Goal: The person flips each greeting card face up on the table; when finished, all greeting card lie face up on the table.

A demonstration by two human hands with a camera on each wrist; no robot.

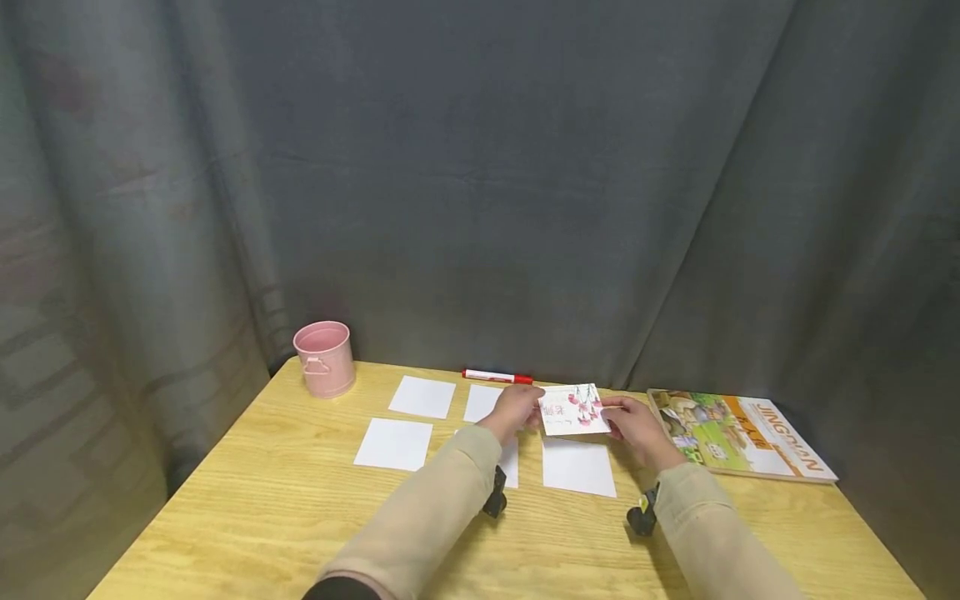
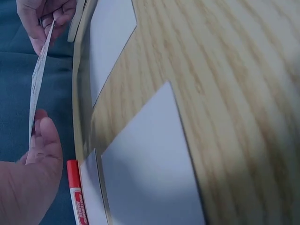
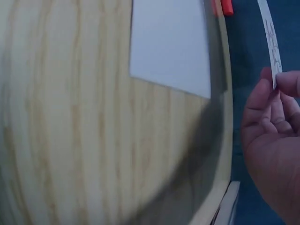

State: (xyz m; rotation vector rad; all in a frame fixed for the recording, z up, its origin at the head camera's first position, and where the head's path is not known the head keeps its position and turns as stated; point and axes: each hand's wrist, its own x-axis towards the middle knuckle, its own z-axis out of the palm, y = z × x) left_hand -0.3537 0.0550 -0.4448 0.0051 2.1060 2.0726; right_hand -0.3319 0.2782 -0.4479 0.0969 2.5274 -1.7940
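Note:
A square white card (image 1: 572, 410) with pink flowers and red handwritten characters is held up above the table, tilted. My left hand (image 1: 516, 408) pinches its left edge; my right hand (image 1: 637, 429) pinches the right edge between thumb and fingers. Both wrist views catch the card (image 2: 40, 77) nearly edge-on, with the right-hand grip (image 3: 276, 122) plainest in the right wrist view. Below it lies a blank white card (image 1: 579, 468). Other blank cards (image 1: 393, 443) lie to the left, some partly hidden by my left hand and sleeve.
A red and white marker (image 1: 497, 377) lies along the back of the table, just behind the cards. The pink bucket (image 1: 327, 362) stands at the back left corner. To the right lies a colourful book (image 1: 738, 435). A grey curtain (image 1: 480, 183) hangs behind the table (image 1: 247, 508).

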